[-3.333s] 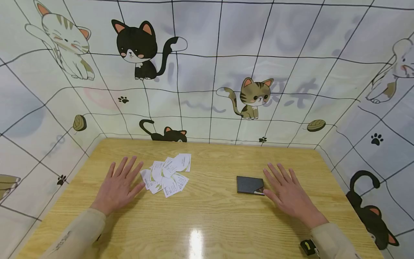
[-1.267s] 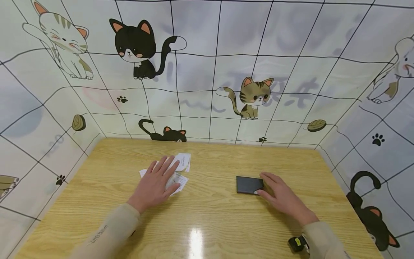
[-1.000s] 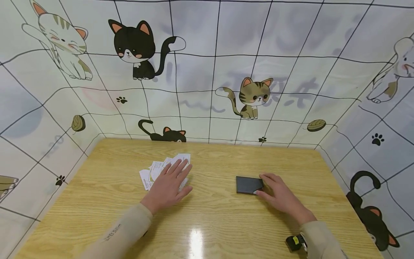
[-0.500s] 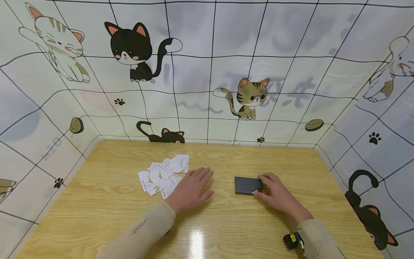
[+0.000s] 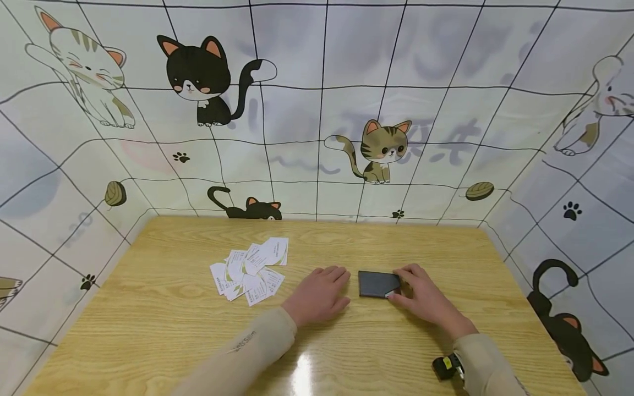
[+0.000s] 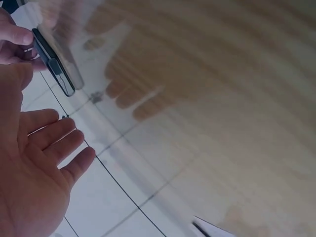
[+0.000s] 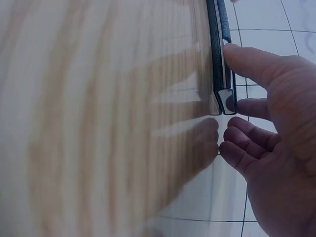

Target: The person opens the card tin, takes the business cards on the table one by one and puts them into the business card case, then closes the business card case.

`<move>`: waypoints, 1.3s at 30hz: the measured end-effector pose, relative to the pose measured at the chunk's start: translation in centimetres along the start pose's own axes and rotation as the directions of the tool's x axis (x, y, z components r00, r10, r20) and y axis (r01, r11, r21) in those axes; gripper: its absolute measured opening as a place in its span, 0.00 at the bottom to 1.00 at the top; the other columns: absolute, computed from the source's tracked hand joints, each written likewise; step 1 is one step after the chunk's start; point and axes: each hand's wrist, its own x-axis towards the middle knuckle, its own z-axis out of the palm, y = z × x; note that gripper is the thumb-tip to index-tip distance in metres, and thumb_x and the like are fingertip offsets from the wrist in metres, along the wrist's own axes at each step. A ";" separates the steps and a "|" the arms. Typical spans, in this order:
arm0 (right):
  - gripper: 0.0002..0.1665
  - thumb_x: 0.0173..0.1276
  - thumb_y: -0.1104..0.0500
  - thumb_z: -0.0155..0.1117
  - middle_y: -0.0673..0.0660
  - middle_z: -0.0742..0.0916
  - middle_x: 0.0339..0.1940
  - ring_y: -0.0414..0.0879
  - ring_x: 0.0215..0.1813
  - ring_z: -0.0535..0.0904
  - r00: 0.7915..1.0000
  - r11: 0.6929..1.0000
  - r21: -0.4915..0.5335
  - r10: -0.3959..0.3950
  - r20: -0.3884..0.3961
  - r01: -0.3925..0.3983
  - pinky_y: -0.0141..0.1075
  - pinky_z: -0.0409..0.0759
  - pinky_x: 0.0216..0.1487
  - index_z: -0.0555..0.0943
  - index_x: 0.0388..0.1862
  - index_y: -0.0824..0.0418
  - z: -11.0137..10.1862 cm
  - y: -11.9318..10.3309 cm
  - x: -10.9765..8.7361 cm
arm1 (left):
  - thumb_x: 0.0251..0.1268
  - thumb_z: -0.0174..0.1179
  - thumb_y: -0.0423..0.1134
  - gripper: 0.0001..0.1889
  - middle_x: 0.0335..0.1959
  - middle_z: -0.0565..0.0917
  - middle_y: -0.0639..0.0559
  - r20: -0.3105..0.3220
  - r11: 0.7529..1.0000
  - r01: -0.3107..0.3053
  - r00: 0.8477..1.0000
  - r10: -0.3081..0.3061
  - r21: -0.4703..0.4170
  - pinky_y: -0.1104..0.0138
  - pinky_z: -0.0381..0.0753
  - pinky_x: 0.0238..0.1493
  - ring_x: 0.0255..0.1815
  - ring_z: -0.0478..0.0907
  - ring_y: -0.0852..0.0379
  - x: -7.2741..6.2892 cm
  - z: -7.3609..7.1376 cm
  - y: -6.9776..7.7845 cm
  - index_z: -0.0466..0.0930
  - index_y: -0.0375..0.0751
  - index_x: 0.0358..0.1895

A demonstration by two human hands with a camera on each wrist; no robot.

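Note:
A flat dark business card case [image 5: 377, 284] with a silvery edge lies on the wooden table, right of the middle. My right hand [image 5: 427, 297] holds its right end, thumb on the near side and index finger on the far side; the right wrist view shows the thumb against the case [image 7: 222, 64]. My left hand [image 5: 319, 294] is just left of the case, its fingers extended and a small gap apart from it. In the left wrist view the left palm [image 6: 34, 168] holds nothing. White business cards [image 5: 252, 269] lie overlapping in a loose spread at the left.
The wooden table [image 5: 163, 330] ends at walls covered in a cat-print sheet [image 5: 297, 110] at the back and sides. A small black device with a yellow mark [image 5: 444, 367] is by the right wrist. Both arms wear pale sleeves [image 5: 257, 341].
My left hand has moved from the table's left, over the cards, to beside the case. My right hand has closed in on the case's right end. The cards stay in place.

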 end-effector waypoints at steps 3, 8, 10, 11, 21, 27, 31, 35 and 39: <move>0.38 0.68 0.50 0.75 0.63 0.77 0.56 0.52 0.50 0.75 1.000 1.000 -0.008 -0.002 0.005 0.002 0.50 0.76 0.48 0.76 0.68 0.70 0.0 0.1 0.1 | 0.80 0.49 0.57 0.29 0.71 0.75 0.50 0.003 0.999 -0.012 1.000 0.012 0.047 0.59 0.72 0.69 0.72 0.73 0.54 0.7 0.0 0.5 0.71 0.43 0.73; 0.37 0.67 0.50 0.76 0.61 0.79 0.51 0.49 0.47 0.73 1.000 1.000 -0.018 -0.009 0.005 0.009 0.48 0.75 0.46 0.77 0.66 0.71 0.0 0.2 0.4 | 0.80 0.50 0.56 0.25 0.66 0.79 0.52 -0.001 0.994 -0.024 1.000 0.025 0.109 0.60 0.76 0.65 0.67 0.76 0.55 1.8 0.0 1.1 0.74 0.44 0.69; 0.36 0.66 0.51 0.76 0.61 0.79 0.50 0.49 0.47 0.73 1.000 1.000 -0.015 -0.006 0.003 0.006 0.48 0.75 0.46 0.78 0.65 0.71 0.0 0.2 0.5 | 0.79 0.52 0.54 0.24 0.63 0.80 0.52 -0.006 0.993 -0.027 1.000 0.028 0.113 0.60 0.77 0.63 0.65 0.78 0.56 2.1 -0.2 1.4 0.76 0.44 0.66; 0.36 0.66 0.51 0.76 0.61 0.79 0.50 0.49 0.47 0.73 1.000 1.000 -0.014 -0.004 0.003 0.004 0.48 0.75 0.46 0.78 0.65 0.71 0.0 0.2 0.5 | 0.79 0.53 0.54 0.23 0.61 0.81 0.52 -0.008 0.993 -0.028 1.000 0.029 0.116 0.60 0.78 0.62 0.64 0.78 0.56 2.3 -0.2 1.5 0.76 0.44 0.65; 0.36 0.66 0.50 0.76 0.58 0.78 0.48 0.46 0.45 0.71 1.000 1.000 -0.023 0.018 0.011 -0.018 0.44 0.74 0.45 0.78 0.65 0.70 -0.1 0.0 0.4 | 0.75 0.59 0.56 0.22 0.56 0.81 0.56 0.025 0.982 -0.022 1.000 0.018 0.187 0.65 0.79 0.57 0.58 0.80 0.60 3.7 0.1 2.6 0.77 0.47 0.62; 0.37 0.68 0.49 0.75 0.59 0.78 0.49 0.47 0.47 0.73 1.000 1.000 -0.018 0.023 0.017 -0.023 0.48 0.76 0.48 0.77 0.67 0.70 0.1 0.0 0.5 | 0.75 0.60 0.56 0.25 0.57 0.81 0.54 0.052 0.977 -0.018 0.999 0.007 0.214 0.65 0.80 0.56 0.58 0.80 0.59 3.9 -0.2 2.9 0.77 0.45 0.65; 0.38 0.69 0.48 0.74 0.59 0.78 0.50 0.47 0.46 0.73 0.999 0.999 -0.024 0.036 0.024 -0.035 0.46 0.76 0.47 0.76 0.68 0.71 0.3 -0.1 0.7 | 0.76 0.59 0.56 0.24 0.57 0.81 0.54 0.065 0.970 -0.019 0.998 0.004 0.240 0.66 0.80 0.56 0.58 0.80 0.59 3.9 -0.3 2.8 0.77 0.45 0.65; 0.38 0.68 0.49 0.74 0.60 0.79 0.50 0.48 0.46 0.73 0.999 0.999 -0.026 0.031 0.023 -0.030 0.48 0.77 0.48 0.76 0.68 0.72 0.3 -0.4 0.9 | 0.77 0.59 0.55 0.23 0.59 0.81 0.54 0.072 0.971 -0.013 0.997 -0.004 0.239 0.65 0.79 0.58 0.59 0.80 0.59 4.0 -0.3 2.6 0.77 0.46 0.65; 0.38 0.68 0.50 0.74 0.61 0.79 0.50 0.48 0.47 0.74 0.999 0.999 -0.019 0.029 0.025 -0.029 0.49 0.77 0.49 0.76 0.67 0.73 0.4 -0.4 1.1 | 0.77 0.59 0.55 0.23 0.59 0.82 0.55 0.069 0.968 -0.014 0.998 -0.003 0.250 0.66 0.79 0.58 0.60 0.80 0.60 4.0 -0.2 2.3 0.77 0.46 0.64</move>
